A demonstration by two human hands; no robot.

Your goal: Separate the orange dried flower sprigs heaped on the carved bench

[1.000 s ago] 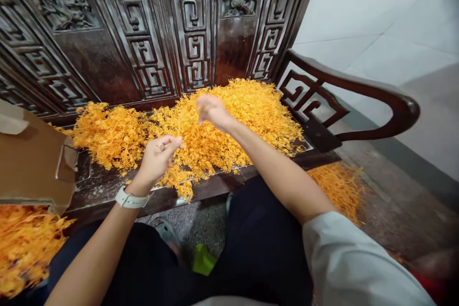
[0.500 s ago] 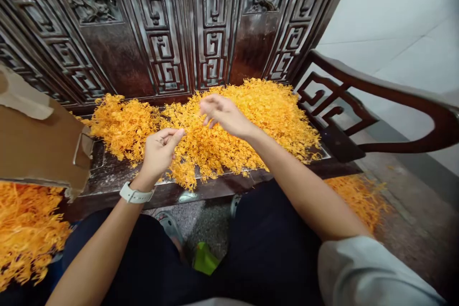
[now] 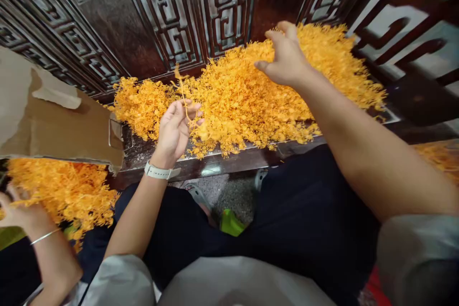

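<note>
My left hand [image 3: 174, 129], with a white watch on its wrist, holds a thin orange branched plastic strand [image 3: 182, 90] between thumb and fingers. The strand stands up above the fingertips, its lower end lying across them. My right hand [image 3: 287, 57] is over the back of a big heap of orange branched plastic pieces [image 3: 244, 98], its fingers spread and curved down. Nothing shows in it, though the fingertips partly hide against the heap. A smaller clump of the same pieces [image 3: 141, 105] lies left of the heap, behind my left hand.
The dark wooden bench [image 3: 225, 160] has a carved back [image 3: 172, 19] and an armrest [image 3: 412, 43] at right. A cardboard box [image 3: 79, 129] stands at left. Below it, another person's hand [image 3: 27, 217] touches more orange pieces [image 3: 79, 196]. A green object [image 3: 231, 223] lies on the floor.
My right hand has moved right and back over the heap, its fingers spreading. The strand now shows upright in my left hand. The view has shifted, and another person's hand appears at left.
</note>
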